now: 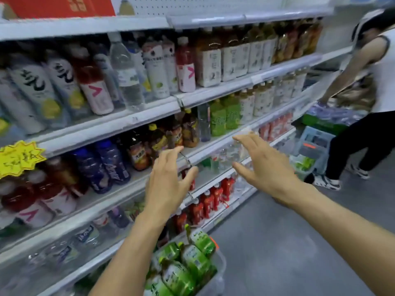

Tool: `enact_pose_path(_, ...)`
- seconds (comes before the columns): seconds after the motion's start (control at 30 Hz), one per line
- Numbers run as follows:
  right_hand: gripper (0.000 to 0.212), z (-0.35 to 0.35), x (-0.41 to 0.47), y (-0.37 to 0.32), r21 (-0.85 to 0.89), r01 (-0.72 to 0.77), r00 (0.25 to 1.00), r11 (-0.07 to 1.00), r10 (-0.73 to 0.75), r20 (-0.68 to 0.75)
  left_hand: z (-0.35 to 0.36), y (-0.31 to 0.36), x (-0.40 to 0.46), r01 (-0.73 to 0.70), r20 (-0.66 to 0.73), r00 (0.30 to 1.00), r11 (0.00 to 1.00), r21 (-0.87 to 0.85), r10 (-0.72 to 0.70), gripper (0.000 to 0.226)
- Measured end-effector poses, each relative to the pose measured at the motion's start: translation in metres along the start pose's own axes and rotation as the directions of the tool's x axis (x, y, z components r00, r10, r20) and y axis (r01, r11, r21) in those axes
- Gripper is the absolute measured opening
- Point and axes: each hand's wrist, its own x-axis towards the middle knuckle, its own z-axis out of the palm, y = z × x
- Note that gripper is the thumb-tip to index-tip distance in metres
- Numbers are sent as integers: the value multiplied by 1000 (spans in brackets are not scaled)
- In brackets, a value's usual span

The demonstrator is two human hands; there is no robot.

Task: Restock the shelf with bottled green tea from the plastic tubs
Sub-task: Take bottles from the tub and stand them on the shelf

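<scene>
Both hands, left hand and right hand, spread and empty before the shelf; green tea bottles wait in the near plastic tub — reach down, grip one upright.

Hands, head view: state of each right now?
Left hand: open, fingers spread, holding nothing, in front of the shelf.
Right hand: open, fingers spread, holding nothing.

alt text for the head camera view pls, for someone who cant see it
Both hands, left and right, reach open and empty toward a drinks shelf. A clear tub of green tea bottles sits below, and another person bends over farther down the aisle.
</scene>
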Motion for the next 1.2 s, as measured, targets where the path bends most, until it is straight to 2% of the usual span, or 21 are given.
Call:
enact_pose_path(0.13,61,8,-9,77,-104,-102,990,989,111,87,71,30,29,-118,202,976,979,164,84,61)
enact_pose_path(0.2,61,17,-10,114,-118,-165,977,979,179,119,105,45,46,-167,294,950,966,195,105,61)
enact_pose_path(0.4,58,55,9,233,-136,-253,940,958,276,200,218,88,94,-104,402,914,991,86,61,65)
enact_pose_path(0.57,52,90,53,356,-163,-318,875,934,355,328,330,116,163,47,486,873,999,-16,-33,59)
enact_pose_path(0.67,50,108,78,431,-198,-386,778,901,434,455,391,133,206,164,556,825,984,-66,-101,54)
enact_pose_path(0.87,52,123,108,553,-254,-512,615,821,557,558,492,168,271,398,678,711,901,-170,-186,56)
enact_pose_path(1.07,45,161,142,651,-272,-515,575,813,563,594,582,181,307,594,749,595,788,-163,-293,51)
enact_pose_path(1.2,53,202,163,726,-275,-461,541,844,513,667,650,187,325,692,754,535,710,-132,-381,41)
